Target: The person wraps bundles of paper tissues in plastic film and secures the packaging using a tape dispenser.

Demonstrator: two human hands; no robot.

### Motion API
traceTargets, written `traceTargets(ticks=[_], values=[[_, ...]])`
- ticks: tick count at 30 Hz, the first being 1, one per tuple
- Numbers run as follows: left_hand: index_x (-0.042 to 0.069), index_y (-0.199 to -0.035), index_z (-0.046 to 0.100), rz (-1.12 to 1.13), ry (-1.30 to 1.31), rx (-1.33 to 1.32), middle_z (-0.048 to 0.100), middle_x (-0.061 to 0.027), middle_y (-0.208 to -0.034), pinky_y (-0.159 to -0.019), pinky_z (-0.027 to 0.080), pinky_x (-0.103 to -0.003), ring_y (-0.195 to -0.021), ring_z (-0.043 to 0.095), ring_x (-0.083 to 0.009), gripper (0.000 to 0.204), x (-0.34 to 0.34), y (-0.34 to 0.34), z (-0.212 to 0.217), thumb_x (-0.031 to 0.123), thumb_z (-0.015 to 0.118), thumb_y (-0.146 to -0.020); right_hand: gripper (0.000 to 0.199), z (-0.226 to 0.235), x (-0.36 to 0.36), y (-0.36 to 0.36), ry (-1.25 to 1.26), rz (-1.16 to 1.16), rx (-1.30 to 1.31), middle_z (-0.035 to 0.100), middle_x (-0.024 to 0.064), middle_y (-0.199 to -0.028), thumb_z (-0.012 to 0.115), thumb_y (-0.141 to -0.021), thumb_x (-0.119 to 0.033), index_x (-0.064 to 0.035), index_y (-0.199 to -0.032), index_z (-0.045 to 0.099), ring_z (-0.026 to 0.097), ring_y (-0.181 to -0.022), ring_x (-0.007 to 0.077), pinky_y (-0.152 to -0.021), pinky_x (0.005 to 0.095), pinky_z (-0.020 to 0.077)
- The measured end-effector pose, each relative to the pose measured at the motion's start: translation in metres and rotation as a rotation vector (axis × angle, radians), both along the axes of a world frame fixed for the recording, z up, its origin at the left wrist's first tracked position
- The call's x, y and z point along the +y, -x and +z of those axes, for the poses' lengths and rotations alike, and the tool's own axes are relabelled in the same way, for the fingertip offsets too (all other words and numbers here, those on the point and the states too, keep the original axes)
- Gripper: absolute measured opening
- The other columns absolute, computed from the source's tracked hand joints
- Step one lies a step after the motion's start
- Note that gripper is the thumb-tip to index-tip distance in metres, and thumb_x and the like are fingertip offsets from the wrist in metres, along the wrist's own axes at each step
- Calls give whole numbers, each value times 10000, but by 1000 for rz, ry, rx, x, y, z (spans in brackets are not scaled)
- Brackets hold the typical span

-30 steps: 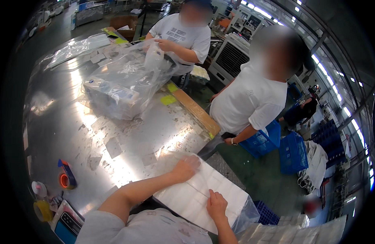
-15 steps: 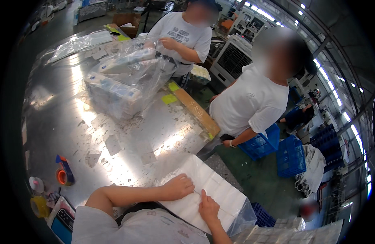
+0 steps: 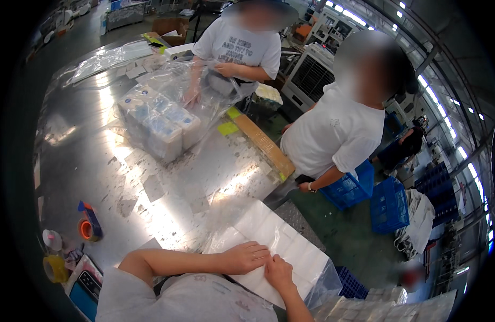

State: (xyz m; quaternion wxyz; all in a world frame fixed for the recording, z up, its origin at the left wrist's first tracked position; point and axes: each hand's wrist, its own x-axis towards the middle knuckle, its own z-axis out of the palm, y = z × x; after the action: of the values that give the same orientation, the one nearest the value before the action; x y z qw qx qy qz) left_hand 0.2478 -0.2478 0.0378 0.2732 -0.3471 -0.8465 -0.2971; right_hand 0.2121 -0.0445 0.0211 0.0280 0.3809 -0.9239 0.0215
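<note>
Both hands low in view, side by side on a white pack (image 3: 290, 247) wrapped in clear plastic, which lies at the near edge of the steel bench (image 3: 70, 161), partly overhanging it. Left hand (image 3: 246, 257) lies palm down on the pack, fingers spread and loosely curled, pressing rather than gripping. Right hand (image 3: 278, 272) just beside it, nearly touching, fingers bent onto the plastic; cannot tell whether it pinches the film or only rests. Further up the bench, a stack of white and blue boxes (image 3: 159, 121) sits inside a big clear plastic bag (image 3: 204, 91); a person in a grey printed shirt (image 3: 239, 48) at the far side has hands in that bag. A second person in a white shirt (image 3: 333, 134) stands off the right edge of the bench, near blue crates (image 3: 389, 206) on the floor. Cardboard strip (image 3: 263, 145) lies along the bench's right edge. At left of the bench: an orange tape dispenser (image 3: 89, 225) and a yellow tape roll (image 3: 54, 268)
</note>
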Motion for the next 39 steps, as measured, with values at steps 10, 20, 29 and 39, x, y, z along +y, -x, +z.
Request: traceTargets(ticks=[10, 20, 29, 39], values=[[65, -794, 572, 330, 264, -338, 567, -68, -785, -740, 391, -346, -813, 528, -223, 182, 7, 31, -29, 242, 588, -752, 496, 13, 0, -11, 98, -25, -64, 491, 84, -727, 578, -687, -131, -147, -1181, 534, 541, -601, 247, -517, 373, 458], [19, -1283, 379, 723, 106, -454, 378, -225, -1315, -1005, 266, -445, -1231, 341, -353, 683, -11, 25, -45, 448, 563, -785, 283, -11, 23, -11, 431, -298, -5, 500, 91, -759, 583, -770, -170, -73, -1036, 582, 536, -633, 259, -531, 372, 438], [35, -1385, 217, 426, -456, -1114, 305, -186, -1393, -1054, 226, -369, -1295, 285, -294, 719, -39, 31, -50, 464, 463, -864, 427, -33, 149, -1, 229, -733, 233, 428, 214, -1183, 564, -800, -286, -41, -1147, 514, 385, -1129, 351, -936, 506, 277], [151, -1433, 65, 107, -924, -1449, 176, -132, -1443, -1042, 240, -336, -1305, 226, -240, 749, -41, 39, -53, 453, 471, -880, 675, -52, 172, -10, 1592, -956, -1224, 382, 166, -1339, 348, -889, -532, -4, -1309, 352, 391, -1207, 313, -1006, 407, 319]])
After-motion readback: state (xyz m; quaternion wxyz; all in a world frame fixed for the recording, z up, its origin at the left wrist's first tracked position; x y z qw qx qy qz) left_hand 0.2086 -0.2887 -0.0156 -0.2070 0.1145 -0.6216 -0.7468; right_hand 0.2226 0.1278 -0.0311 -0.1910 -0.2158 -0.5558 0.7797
